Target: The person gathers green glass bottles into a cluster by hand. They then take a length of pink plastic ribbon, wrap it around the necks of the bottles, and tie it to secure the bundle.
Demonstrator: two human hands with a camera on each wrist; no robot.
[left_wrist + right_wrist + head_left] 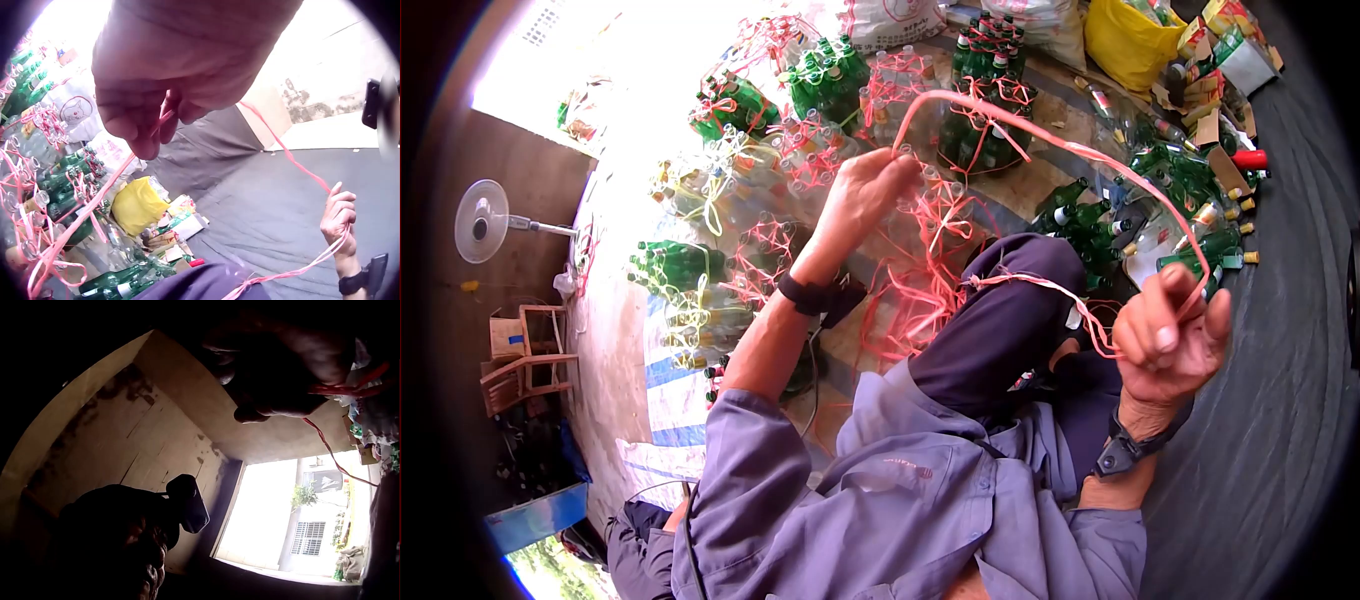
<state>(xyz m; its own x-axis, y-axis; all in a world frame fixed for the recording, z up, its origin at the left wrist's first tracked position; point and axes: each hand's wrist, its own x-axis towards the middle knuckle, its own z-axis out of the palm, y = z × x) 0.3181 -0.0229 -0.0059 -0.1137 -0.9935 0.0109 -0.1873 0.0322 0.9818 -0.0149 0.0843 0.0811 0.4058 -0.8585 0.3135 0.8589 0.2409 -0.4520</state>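
Pink plastic twine [1045, 132] arches between the two hands in the head view. My left hand [868, 192] pinches one end of the span over the tied bottles. Seen from the left wrist, the fingertips [145, 145] of that hand close on the twine, and a length runs down toward the bottles. My right hand [1165, 340], raised at the right, holds the other end with bent fingers. From it a twisted strand [1050, 284] leads back to the bent knee [1020, 290]. A heap of loose pink twine [912, 315] lies beside that knee.
Bundles of green bottles [825, 78] and clear bottles [720, 180], tied with pink or yellow twine, stand ahead. Loose green bottles [1085, 220] lie right of the knee. Farther back are a yellow bag [1135, 38] and cartons. A fan [482, 222] and wooden chair [535, 355] stand left.
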